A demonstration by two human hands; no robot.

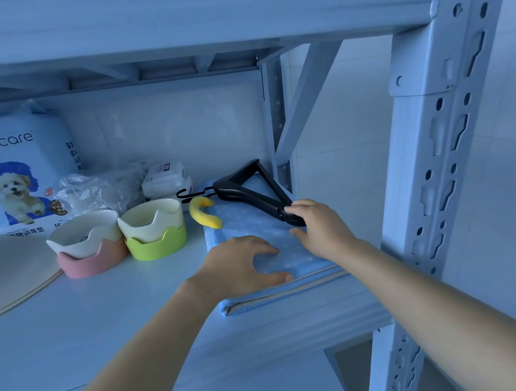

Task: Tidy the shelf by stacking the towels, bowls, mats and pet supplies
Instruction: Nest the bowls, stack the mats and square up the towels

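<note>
A folded blue dotted mat [246, 219] lies at the right end of the shelf [90, 328]. My left hand [241, 264] rests flat on its near part, fingers spread. My right hand [318, 224] sits on the mat's right side, fingertips touching a black hanger [249, 185] that lies on the mat's far end. A yellow banana-shaped toy [203, 212] lies at the mat's left edge. Two bowls stand left of it, one white in a green base [155, 229], one white in a pink base [87, 241].
A pet-pad pack with a dog picture [17, 172] stands at the back left. Crumpled clear plastic [97, 190] and a white wipes pack [164, 178] lie behind the bowls. A beige mat [7, 273] lies at far left. The shelf's upright post [430, 180] stands right.
</note>
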